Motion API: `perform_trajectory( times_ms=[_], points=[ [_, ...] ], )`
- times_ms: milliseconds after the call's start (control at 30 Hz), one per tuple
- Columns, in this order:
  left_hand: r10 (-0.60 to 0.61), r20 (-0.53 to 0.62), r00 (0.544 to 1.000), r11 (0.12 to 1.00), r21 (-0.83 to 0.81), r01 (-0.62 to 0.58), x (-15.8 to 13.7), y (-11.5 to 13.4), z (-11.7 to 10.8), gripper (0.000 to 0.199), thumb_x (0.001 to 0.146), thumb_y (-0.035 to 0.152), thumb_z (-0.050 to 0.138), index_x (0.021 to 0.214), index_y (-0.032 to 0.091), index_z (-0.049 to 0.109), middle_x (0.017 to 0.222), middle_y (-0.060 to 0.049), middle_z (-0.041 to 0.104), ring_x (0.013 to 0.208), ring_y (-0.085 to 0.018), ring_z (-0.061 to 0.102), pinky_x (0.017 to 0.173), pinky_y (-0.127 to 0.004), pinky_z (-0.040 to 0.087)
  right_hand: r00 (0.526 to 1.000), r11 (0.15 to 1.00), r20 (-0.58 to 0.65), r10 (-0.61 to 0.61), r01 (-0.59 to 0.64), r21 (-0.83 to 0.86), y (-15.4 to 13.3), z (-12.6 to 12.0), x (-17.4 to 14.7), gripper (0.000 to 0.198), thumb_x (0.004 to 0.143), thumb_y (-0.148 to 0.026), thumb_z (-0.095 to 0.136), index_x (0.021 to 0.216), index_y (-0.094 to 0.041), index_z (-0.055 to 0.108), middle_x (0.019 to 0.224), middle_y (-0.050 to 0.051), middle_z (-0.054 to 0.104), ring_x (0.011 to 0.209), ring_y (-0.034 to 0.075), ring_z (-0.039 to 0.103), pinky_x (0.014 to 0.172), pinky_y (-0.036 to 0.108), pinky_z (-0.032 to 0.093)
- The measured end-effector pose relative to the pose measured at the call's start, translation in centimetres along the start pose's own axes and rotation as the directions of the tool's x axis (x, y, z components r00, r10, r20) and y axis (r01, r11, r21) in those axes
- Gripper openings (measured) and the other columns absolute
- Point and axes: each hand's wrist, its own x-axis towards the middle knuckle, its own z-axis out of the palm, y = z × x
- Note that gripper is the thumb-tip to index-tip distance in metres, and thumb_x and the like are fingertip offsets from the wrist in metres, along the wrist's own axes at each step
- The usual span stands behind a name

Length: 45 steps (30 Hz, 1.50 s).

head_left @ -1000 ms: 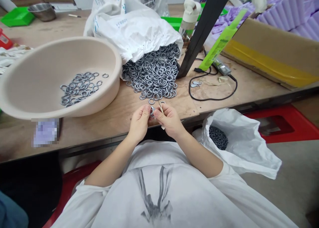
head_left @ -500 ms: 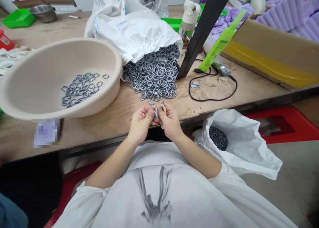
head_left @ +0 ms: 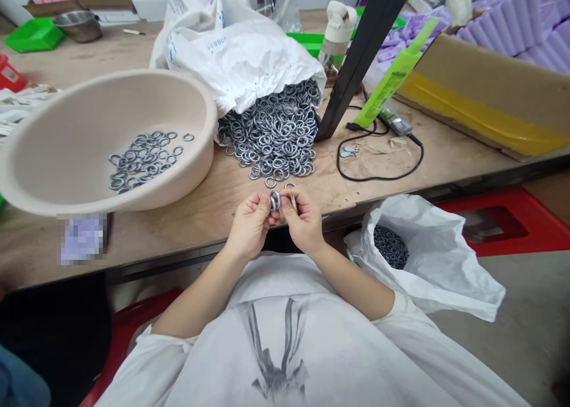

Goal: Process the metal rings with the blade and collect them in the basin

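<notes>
Grey rings, seemingly two side by side, are pinched upright between the fingertips of my left hand. My right hand is closed on a slim, pale pointed tool, and its fingertips meet the rings from the right. The tool's exact kind is too small to tell. Just beyond my hands, a heap of grey rings spills from a white sack onto the wooden table. A few loose rings lie at the heap's near edge.
On the left, a large beige basin holds several rings. A dark post rises beside the heap. Right of it lie a black cable, a green tube and a cardboard box. Below the table edge, a white bag contains rings.
The rings in my left fingertips have turned and now show their round openings. The tool in my right hand has tilted and dropped slightly, uncovering a loose ring behind it.
</notes>
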Motion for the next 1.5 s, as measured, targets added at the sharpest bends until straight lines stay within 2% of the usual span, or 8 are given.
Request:
perform_trajectory(
  times_ms=[200,433,567,733,967,1067,1233,1500],
  points=[
    [0.073,-0.059,0.996,0.997,-0.002,-0.074,0.3,-0.1,0.0,0.048,0.059,0.049,0.091,0.067,0.015,0.058,0.062,0.004,0.061,0.045,-0.002,0.048,0.044,-0.013,0.042,0.97,0.946,0.043,-0.239,0.242,-0.214,-0.8,-0.3,0.0,0.023,0.091,-0.04,0.066,0.078,-0.021,0.065,0.076,0.001,0.059,0.075,0.016,0.055,0.071,0.033,0.046],
    [0.414,-0.039,0.91,0.861,0.341,-0.377,0.5,0.4,-1.4,0.035,0.068,0.046,0.087,0.077,0.016,0.072,0.064,-0.002,0.07,0.052,-0.009,0.06,0.049,-0.018,0.048,0.985,0.962,0.082,-0.153,0.167,-0.218,-1.2,-0.7,0.5,0.043,0.092,-0.043,0.063,0.06,-0.02,0.047,0.063,-0.003,0.04,0.062,0.012,0.04,0.061,0.029,0.035],
    [0.498,0.015,0.867,0.759,0.476,-0.445,0.3,0.8,-1.7,0.032,0.068,0.043,0.087,0.08,0.016,0.075,0.07,-0.004,0.074,0.057,-0.011,0.064,0.056,-0.022,0.053,0.982,0.961,0.116,-0.146,0.169,-0.219,-1.6,-0.9,0.6,0.044,0.091,-0.042,0.064,0.059,-0.02,0.045,0.062,-0.004,0.039,0.061,0.012,0.039,0.06,0.029,0.033],
    [0.501,0.002,0.865,0.771,0.454,-0.447,0.4,0.7,-1.9,0.038,0.064,0.041,0.09,0.086,0.016,0.07,0.067,-0.002,0.071,0.058,-0.012,0.065,0.054,-0.019,0.05,0.97,0.945,0.156,-0.185,0.219,-0.242,-1.7,-0.8,0.5,0.033,0.093,-0.038,0.063,0.066,-0.019,0.055,0.064,-0.003,0.045,0.064,0.012,0.043,0.061,0.029,0.035],
    [0.354,0.015,0.935,0.854,0.402,-0.33,-0.2,1.0,-1.4,0.036,0.07,0.044,0.085,0.085,0.016,0.069,0.077,-0.004,0.073,0.064,-0.011,0.064,0.065,-0.022,0.053,0.972,0.94,0.095,-0.216,0.234,-0.251,-1.3,-0.8,0.5,0.021,0.093,-0.033,0.063,0.076,-0.02,0.063,0.071,-0.002,0.053,0.067,0.014,0.048,0.065,0.029,0.039],
    [0.386,0.094,0.918,0.768,0.518,-0.376,-0.6,1.1,-1.8,0.029,0.079,0.041,0.079,0.095,0.018,0.072,0.084,-0.005,0.074,0.071,-0.014,0.065,0.069,-0.024,0.052,0.981,0.939,0.089,-0.175,0.193,-0.283,-1.2,-0.9,0.5,0.026,0.092,-0.038,0.062,0.073,-0.02,0.061,0.068,-0.002,0.05,0.066,0.014,0.046,0.064,0.03,0.038],
    [0.515,0.183,0.838,0.425,0.794,-0.435,-0.7,1.2,-2.8,0.016,0.084,0.036,0.074,0.087,0.021,0.074,0.085,-0.005,0.075,0.076,-0.018,0.065,0.074,-0.028,0.048,0.985,0.945,0.07,-0.159,0.173,-0.278,-1.1,-1.0,0.3,0.031,0.091,-0.037,0.063,0.066,-0.02,0.057,0.063,-0.003,0.044,0.062,0.013,0.042,0.061,0.028,0.036],
    [0.503,0.09,0.86,0.459,0.815,-0.354,-0.6,0.4,-3.2,0.025,0.087,0.043,0.069,0.078,0.02,0.066,0.075,-0.003,0.071,0.068,-0.016,0.059,0.065,-0.026,0.041,0.975,0.948,0.055,-0.214,0.221,-0.23,-0.9,-0.8,0.1,0.019,0.09,-0.036,0.068,0.078,-0.02,0.068,0.071,-0.001,0.059,0.067,0.014,0.052,0.065,0.029,0.042]
  ],
)
